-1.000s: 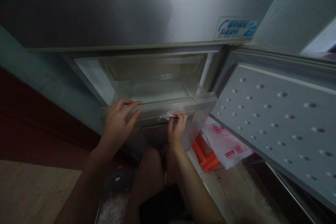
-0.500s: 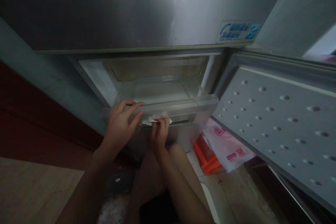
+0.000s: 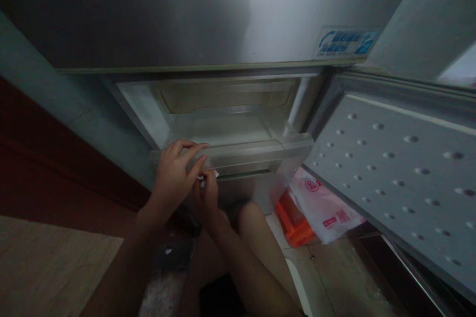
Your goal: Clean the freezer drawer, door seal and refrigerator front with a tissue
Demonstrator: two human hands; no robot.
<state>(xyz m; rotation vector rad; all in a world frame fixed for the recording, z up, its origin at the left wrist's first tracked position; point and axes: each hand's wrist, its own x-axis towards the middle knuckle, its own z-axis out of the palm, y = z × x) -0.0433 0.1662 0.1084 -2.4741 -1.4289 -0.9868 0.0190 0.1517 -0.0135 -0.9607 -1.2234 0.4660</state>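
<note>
A clear plastic drawer (image 3: 256, 151) is pulled partway out of the lower compartment of a fridge. My left hand (image 3: 174, 173) rests on the drawer's front rim near its left corner, fingers curled over the edge. My right hand (image 3: 206, 195) is just below the rim beside the left hand, fingers closed on a small white cloth or tissue (image 3: 208, 175) pressed against the drawer front. My knees (image 3: 253, 218) are below the drawer.
The fridge's lower door (image 3: 401, 168) stands open to the right, its inner panel dotted with dimples. An orange box (image 3: 293, 218) and a white and red plastic bag (image 3: 323, 208) lie on the floor under it. A dark red wall (image 3: 55, 168) is at the left.
My right hand has slid the white cloth leftward along the drawer's front edge, from the middle to beside my left hand. The left hand has stayed on the rim.
</note>
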